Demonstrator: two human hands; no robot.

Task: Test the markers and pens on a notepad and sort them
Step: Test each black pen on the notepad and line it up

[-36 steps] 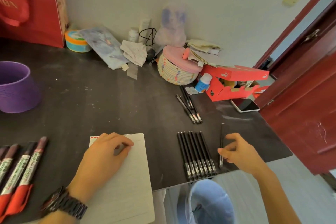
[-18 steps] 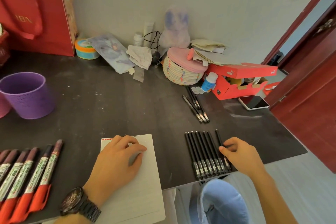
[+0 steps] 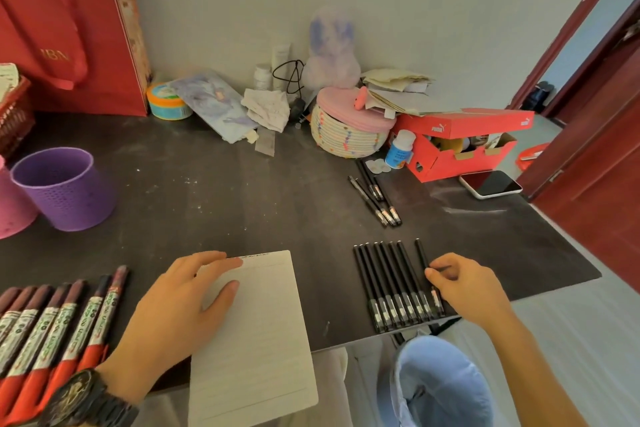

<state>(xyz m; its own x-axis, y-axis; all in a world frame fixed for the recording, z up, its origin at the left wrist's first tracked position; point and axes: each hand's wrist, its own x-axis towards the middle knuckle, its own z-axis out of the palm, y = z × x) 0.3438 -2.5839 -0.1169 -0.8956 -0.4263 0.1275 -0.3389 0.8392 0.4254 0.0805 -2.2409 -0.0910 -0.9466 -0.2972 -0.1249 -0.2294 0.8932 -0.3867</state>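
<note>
Fingers [image 3: 437,269] of the right hand [image 3: 467,288] pinch the end pen [image 3: 420,253] of the row [image 3: 384,281] at the dark table's [image 3: 225,204] front edge; the left hand [image 3: 173,308] lies flat on the overhanging notepad [image 3: 256,322].

The notepad [image 3: 256,333] lies at the near edge of the bench [image 3: 242,201] under the left hand [image 3: 180,308], with a row of markers [image 3: 52,322] to its left and a row of pens [image 3: 384,281] to its right, where the right hand [image 3: 467,288] pinches the outermost pen [image 3: 421,256]. Behind that row lie loose pens [image 3: 375,198], then a basket [image 3: 346,135] with a shoe box [image 3: 460,146] to its right and a phone [image 3: 491,184] before the box. A cup [image 3: 65,187] stands far left, before a bag [image 3: 69,38] at the wall.
</note>
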